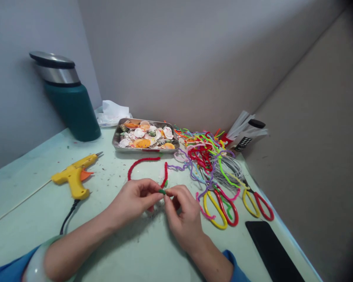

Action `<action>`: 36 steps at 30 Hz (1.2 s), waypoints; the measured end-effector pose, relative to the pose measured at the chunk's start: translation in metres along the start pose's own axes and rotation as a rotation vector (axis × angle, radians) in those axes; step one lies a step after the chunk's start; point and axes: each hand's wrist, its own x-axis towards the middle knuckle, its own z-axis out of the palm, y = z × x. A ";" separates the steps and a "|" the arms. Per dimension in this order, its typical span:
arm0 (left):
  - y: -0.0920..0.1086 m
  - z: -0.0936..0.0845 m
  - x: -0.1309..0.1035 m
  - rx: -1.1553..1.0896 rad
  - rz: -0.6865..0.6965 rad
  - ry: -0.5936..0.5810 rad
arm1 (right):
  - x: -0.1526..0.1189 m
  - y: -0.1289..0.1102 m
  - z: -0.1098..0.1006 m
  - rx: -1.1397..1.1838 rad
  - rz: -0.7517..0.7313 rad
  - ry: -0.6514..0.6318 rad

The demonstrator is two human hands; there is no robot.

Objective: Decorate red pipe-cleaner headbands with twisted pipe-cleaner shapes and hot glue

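Here, the pinched-together fingers (153, 199) of the left hand (133, 199) and right hand (185, 215) grip a short, slim, dark-green piece (162, 191); just beyond them curves a fuzzy red stem (141, 160), farther off a metal tray (147, 150) of shells (142, 135).

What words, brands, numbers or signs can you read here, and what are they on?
None can be read for certain.
Label on the black-capped container: pale marks on black, too small and blurred to read.
Glue gun, flask and black slab: no lettering that I can make out.
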 end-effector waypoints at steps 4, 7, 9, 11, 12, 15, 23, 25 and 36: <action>-0.004 0.000 -0.002 0.221 0.116 0.052 | 0.000 0.000 0.000 -0.001 0.006 -0.013; -0.004 0.001 -0.004 0.356 0.192 0.074 | 0.001 0.002 0.001 -0.022 -0.002 -0.018; -0.003 0.001 -0.005 0.417 0.243 0.090 | 0.001 0.003 0.001 -0.037 0.003 -0.029; -0.002 0.002 -0.006 0.441 0.278 0.099 | 0.001 0.002 0.002 -0.040 0.031 -0.033; -0.002 0.003 -0.007 0.443 0.285 0.102 | 0.001 0.002 0.003 -0.032 0.055 -0.029; -0.003 0.004 -0.006 0.389 0.235 0.079 | 0.002 0.002 0.004 0.042 0.131 -0.015; 0.001 0.002 0.000 -0.085 -0.071 -0.039 | 0.003 0.001 0.003 0.225 0.281 -0.053; 0.001 0.001 0.001 -0.132 -0.103 -0.041 | 0.003 0.000 0.003 0.233 0.259 -0.043; -0.001 0.003 0.001 -0.292 -0.094 -0.123 | 0.003 0.003 0.001 0.192 0.132 -0.018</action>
